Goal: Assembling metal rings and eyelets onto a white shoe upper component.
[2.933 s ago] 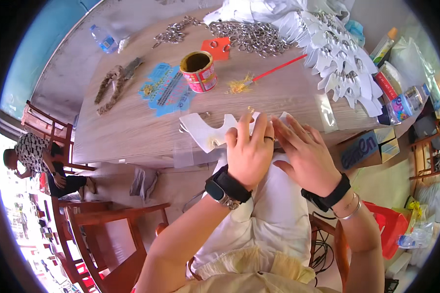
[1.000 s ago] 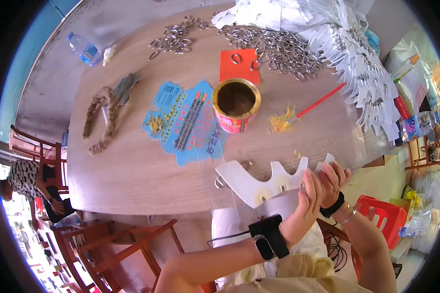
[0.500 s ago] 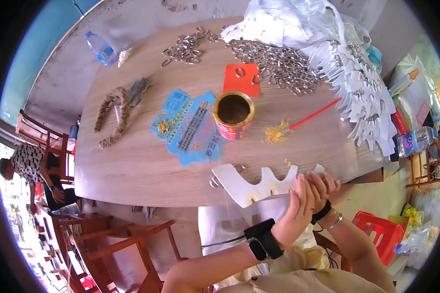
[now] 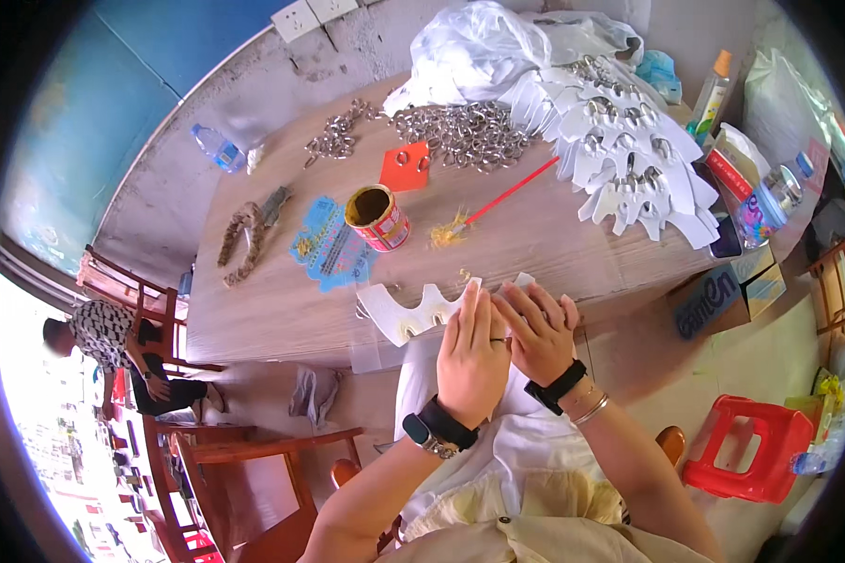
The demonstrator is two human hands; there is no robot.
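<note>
A white cut-out piece [image 4: 406, 319] with scalloped notches lies at the table's near edge, with yellowish stains by its notches. Across its right part, my left hand [image 4: 476, 361] rests with the fingers stretched out and close together. Beside it, my right hand [image 4: 541, 340] lies on the piece's right end, fingers slightly bent and spread. Both hands cover much of that end. Metal rings [image 4: 391, 289] show just behind the piece. Beyond stands an open can [image 4: 381, 231] with a stained rim and dark inside. A red-handled brush [image 4: 507, 199] with yellow-caked bristles lies right of the can.
Piles of metal rings [image 4: 469, 134] lie at the back. Stacked white notched pieces [image 4: 629, 164] and a white plastic bag [image 4: 479, 56] fill the back right. A blue card [image 4: 333, 258] lies left of the can. A red stool [image 4: 751, 450] stands on the floor; another person [image 4: 113, 333] sits far left.
My view has tilted and shifted. My left hand has turned from beside the white piece to lie palm-down over it, and my right hand has come down next to it.
</note>
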